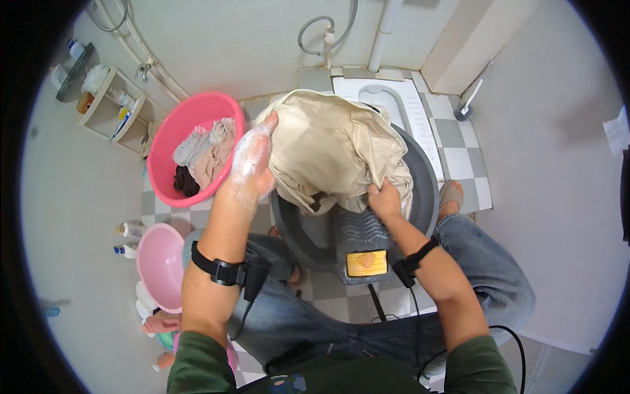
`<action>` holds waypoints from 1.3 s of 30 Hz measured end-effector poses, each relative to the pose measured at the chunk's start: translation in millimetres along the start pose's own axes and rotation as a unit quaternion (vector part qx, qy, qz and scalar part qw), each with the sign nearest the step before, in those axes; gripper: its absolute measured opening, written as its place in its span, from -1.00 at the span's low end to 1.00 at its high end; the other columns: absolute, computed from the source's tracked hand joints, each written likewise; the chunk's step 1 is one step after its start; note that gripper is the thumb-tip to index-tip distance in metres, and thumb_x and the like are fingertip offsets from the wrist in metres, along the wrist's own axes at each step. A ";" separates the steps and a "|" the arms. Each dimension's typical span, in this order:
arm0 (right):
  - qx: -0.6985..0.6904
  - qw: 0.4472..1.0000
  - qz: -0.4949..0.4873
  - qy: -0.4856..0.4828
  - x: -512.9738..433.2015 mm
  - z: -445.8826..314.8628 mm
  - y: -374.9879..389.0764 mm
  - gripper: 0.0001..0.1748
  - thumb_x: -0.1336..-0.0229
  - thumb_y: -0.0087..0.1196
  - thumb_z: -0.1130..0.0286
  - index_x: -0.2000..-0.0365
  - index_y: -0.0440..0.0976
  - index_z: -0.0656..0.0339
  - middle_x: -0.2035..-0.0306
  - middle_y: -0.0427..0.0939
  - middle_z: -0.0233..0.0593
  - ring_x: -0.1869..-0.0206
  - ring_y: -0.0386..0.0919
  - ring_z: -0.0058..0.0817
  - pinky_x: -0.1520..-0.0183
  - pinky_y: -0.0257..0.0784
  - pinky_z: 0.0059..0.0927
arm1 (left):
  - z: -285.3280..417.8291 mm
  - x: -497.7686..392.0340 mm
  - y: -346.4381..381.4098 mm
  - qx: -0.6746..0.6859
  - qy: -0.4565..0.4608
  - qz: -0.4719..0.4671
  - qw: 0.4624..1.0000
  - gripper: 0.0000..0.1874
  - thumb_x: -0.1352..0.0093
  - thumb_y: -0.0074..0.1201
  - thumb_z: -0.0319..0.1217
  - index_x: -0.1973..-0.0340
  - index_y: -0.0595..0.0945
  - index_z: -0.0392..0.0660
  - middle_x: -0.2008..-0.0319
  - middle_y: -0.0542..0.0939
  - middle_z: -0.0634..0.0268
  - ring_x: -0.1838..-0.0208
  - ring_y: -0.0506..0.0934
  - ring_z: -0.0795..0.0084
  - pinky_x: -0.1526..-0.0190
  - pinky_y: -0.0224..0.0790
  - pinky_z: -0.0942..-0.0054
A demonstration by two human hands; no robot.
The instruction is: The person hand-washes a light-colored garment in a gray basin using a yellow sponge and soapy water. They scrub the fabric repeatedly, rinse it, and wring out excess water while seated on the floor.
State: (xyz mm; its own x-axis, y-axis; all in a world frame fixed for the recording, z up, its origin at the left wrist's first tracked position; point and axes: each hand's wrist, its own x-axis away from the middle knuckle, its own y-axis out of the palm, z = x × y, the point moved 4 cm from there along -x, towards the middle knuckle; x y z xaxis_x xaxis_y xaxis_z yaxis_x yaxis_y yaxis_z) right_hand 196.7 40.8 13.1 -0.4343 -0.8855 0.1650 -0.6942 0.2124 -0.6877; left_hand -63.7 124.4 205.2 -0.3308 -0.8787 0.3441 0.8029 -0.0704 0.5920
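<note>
A wet beige zippered bag or garment [320,143] is spread open above the grey wash tub [421,162], its zip edge curving around the top. My left hand [256,160], coated in white suds, grips the left edge with the thumb on the near face. Lower right, my right hand [385,199] pinches a bunched fold of the same cloth. Below it shows the tub's ribbed washboard [362,224]. A yellow soap bar [366,264] with a smaller orange piece on top sits in the tub's front recess.
At left stands a pink basin [152,162] holding several pieces of clothing. A lighter pink basin [160,266] and bottles [133,229] are near the left wall. Behind the tub lies a squat toilet [413,113]; a toilet brush [465,111] leans at right. Cables hang from my forearm straps.
</note>
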 end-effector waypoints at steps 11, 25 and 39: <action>-0.464 0.870 -0.170 -0.003 -46.2 -10.9 -137.7 -0.63 0.26 -0.20 0.60 0.38 0.52 0.38 0.42 0.53 -0.31 0.42 0.46 -0.49 0.24 0.46 -0.48 | 21.4 -1.0 -63.1 -0.065 0.019 0.061 0.996 -0.66 -0.50 -0.05 -0.33 -0.12 0.51 -0.21 -0.04 0.60 0.15 -0.03 0.60 0.25 -0.08 0.51 0.27; -0.215 0.925 -0.269 0.161 -34.8 53.7 -78.7 -0.46 -0.18 0.13 0.30 -0.14 0.36 0.29 0.03 0.50 -0.30 0.04 0.46 -0.55 -0.02 0.36 -0.57 | 12.0 18.5 -53.5 -0.264 -0.051 0.045 0.962 -0.39 -0.35 0.24 -0.31 -0.22 0.39 -0.35 -0.03 0.59 0.10 0.02 0.60 0.33 -0.01 0.50 0.35; 0.012 0.999 0.021 -0.027 -48.2 49.9 -111.8 -0.69 -0.27 0.08 0.37 0.01 0.50 0.26 0.30 0.64 -0.18 0.24 0.58 -0.41 0.07 0.45 -0.39 | 3.4 4.2 -81.3 -0.218 0.009 0.065 0.974 -0.42 -0.41 0.17 -0.20 -0.27 0.42 -0.18 -0.14 0.55 0.22 -0.13 0.53 0.33 -0.14 0.42 0.36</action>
State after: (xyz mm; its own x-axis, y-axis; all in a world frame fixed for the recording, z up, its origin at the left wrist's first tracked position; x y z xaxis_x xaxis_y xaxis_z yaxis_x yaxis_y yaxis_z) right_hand 323.9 39.1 46.8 -0.4303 -0.8974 0.0974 -0.6614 0.2401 -0.7106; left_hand -132.1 127.9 160.9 -0.2069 -0.9012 0.3809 0.9729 -0.1483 0.1774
